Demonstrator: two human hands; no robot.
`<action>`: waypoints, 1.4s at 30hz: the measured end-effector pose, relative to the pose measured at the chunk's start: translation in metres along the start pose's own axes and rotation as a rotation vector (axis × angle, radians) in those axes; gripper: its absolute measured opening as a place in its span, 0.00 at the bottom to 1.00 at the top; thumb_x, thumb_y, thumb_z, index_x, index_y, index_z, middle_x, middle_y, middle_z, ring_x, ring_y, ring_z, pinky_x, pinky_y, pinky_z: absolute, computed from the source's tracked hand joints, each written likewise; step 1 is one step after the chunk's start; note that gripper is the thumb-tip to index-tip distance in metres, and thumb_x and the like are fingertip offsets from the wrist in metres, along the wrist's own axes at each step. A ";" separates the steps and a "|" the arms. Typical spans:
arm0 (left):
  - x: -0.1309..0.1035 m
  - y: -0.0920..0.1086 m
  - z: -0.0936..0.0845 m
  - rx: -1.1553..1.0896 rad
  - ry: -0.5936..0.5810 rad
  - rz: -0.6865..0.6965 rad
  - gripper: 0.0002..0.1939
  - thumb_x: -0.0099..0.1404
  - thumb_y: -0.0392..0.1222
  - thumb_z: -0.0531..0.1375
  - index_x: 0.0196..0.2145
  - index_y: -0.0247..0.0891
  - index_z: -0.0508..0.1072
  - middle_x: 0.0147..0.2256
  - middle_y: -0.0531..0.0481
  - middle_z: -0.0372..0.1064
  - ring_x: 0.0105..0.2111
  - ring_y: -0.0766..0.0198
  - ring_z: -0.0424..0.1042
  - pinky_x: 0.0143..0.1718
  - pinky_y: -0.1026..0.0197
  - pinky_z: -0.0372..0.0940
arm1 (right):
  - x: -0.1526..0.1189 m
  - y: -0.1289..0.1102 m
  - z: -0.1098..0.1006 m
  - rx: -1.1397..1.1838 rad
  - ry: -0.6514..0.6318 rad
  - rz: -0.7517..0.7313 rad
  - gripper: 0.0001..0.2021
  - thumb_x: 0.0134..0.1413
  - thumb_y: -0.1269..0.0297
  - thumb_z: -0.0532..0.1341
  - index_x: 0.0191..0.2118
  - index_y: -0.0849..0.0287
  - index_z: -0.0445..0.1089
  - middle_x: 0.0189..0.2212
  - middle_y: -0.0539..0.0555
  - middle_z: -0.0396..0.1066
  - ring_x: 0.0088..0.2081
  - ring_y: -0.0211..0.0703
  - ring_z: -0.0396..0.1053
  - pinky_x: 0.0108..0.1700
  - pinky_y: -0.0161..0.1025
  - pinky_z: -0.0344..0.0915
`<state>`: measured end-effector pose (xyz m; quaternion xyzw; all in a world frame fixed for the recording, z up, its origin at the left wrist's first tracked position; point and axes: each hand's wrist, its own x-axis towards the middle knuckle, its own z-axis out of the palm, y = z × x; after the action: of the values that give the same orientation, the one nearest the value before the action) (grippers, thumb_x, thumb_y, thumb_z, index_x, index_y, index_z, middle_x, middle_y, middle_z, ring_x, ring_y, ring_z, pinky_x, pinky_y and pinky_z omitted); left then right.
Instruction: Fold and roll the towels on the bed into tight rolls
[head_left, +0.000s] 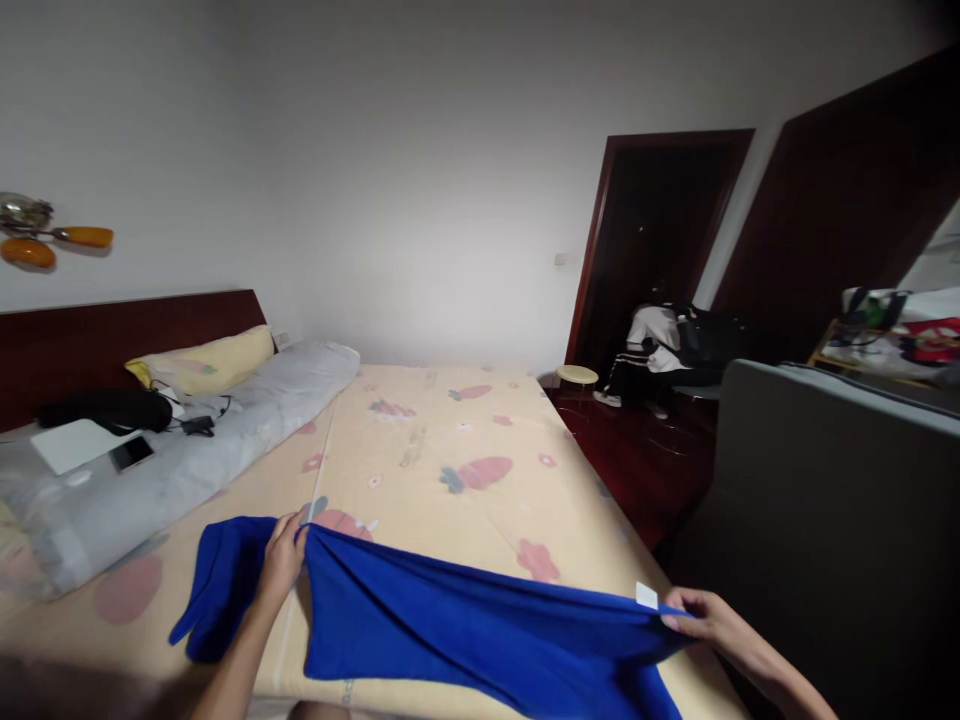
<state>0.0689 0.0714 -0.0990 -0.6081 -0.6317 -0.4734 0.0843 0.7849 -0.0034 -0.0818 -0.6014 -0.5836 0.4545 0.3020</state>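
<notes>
A blue garment (465, 615) is stretched sideways over the near part of the bed, its lower edge running out of view at the bottom. My left hand (283, 558) pinches its upper edge left of centre, and a folded part of the cloth lies on the sheet to the left of that hand. At the garment's right end, my right hand (694, 618) is closed on the edge beside a small white tag (646, 595). The cloth between the hands is fairly taut along the top and sags below.
The patterned bed (420, 430) bears a rolled grey quilt (247, 450) with a tablet (82, 446), a phone (133, 453) and cables. Behind it is a yellow pillow (210, 362). To the right stand a grey panel (810, 540), a round stool (577, 375) and a chair heaped with clothes (654, 335).
</notes>
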 end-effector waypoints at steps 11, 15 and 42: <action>0.016 0.006 -0.037 -0.039 -0.113 -0.179 0.17 0.53 0.59 0.57 0.26 0.45 0.75 0.28 0.51 0.76 0.28 0.59 0.72 0.33 0.60 0.68 | -0.004 -0.002 -0.007 0.068 0.290 -0.014 0.25 0.39 0.38 0.64 0.29 0.58 0.75 0.28 0.57 0.76 0.32 0.49 0.72 0.35 0.39 0.68; 0.022 0.019 -0.038 -0.127 -0.142 -0.341 0.18 0.44 0.60 0.62 0.23 0.43 0.76 0.24 0.52 0.72 0.28 0.59 0.70 0.32 0.60 0.66 | 0.009 -0.005 -0.013 0.059 0.440 -0.046 0.24 0.35 0.41 0.66 0.31 0.58 0.78 0.36 0.58 0.79 0.43 0.56 0.74 0.44 0.40 0.69; 0.014 -0.008 0.138 -0.325 -0.414 -0.940 0.06 0.60 0.39 0.57 0.37 0.38 0.69 0.43 0.39 0.77 0.42 0.57 0.78 0.37 0.59 0.71 | 0.178 0.077 0.025 0.027 0.425 0.071 0.29 0.31 0.46 0.58 0.41 0.59 0.71 0.43 0.64 0.77 0.48 0.59 0.73 0.50 0.48 0.69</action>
<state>0.1233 0.1795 -0.1679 -0.3458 -0.7578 -0.4218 -0.3581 0.7788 0.1554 -0.1955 -0.6995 -0.4793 0.3357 0.4102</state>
